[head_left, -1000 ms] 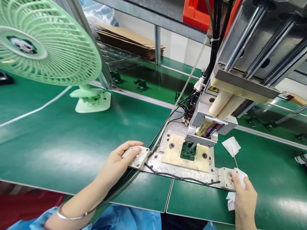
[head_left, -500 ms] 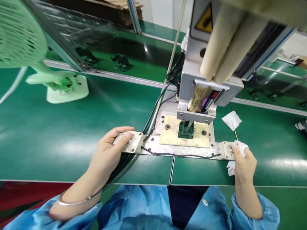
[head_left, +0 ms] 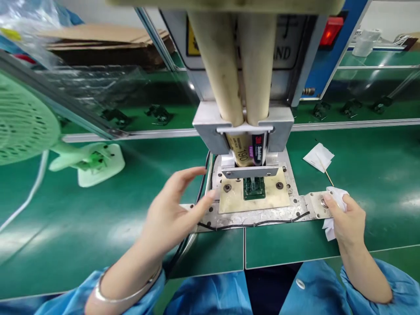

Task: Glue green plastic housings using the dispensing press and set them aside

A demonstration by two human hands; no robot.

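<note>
My left hand (head_left: 179, 208) is in the air over the left end of the metal base plate (head_left: 262, 215), thumb and fingers spread, holding nothing. It partly covers the plate's left end. My right hand (head_left: 348, 218) grips the metal button block (head_left: 315, 204) at the right end, thumb at the round button. White tissue (head_left: 337, 192) shows around those fingers. Between the hands, a small dark green part (head_left: 253, 192) sits in a cream fixture plate (head_left: 229, 203). Just above it is the lower end of a dispensing machine (head_left: 243, 118) with two cartridges (head_left: 245, 148).
A green fan (head_left: 98, 162) stands at left. On the right lies a folded white wipe (head_left: 320, 156) with a thin wooden stick (head_left: 329, 177). Behind the rail, several black parts (head_left: 159, 114) sit on a green surface. Cables (head_left: 208, 175) run left of the fixture.
My left hand has let go of the left button block and moved right with its fingers apart. My right hand stays at its block. The view has shifted, facing the machine more squarely.
</note>
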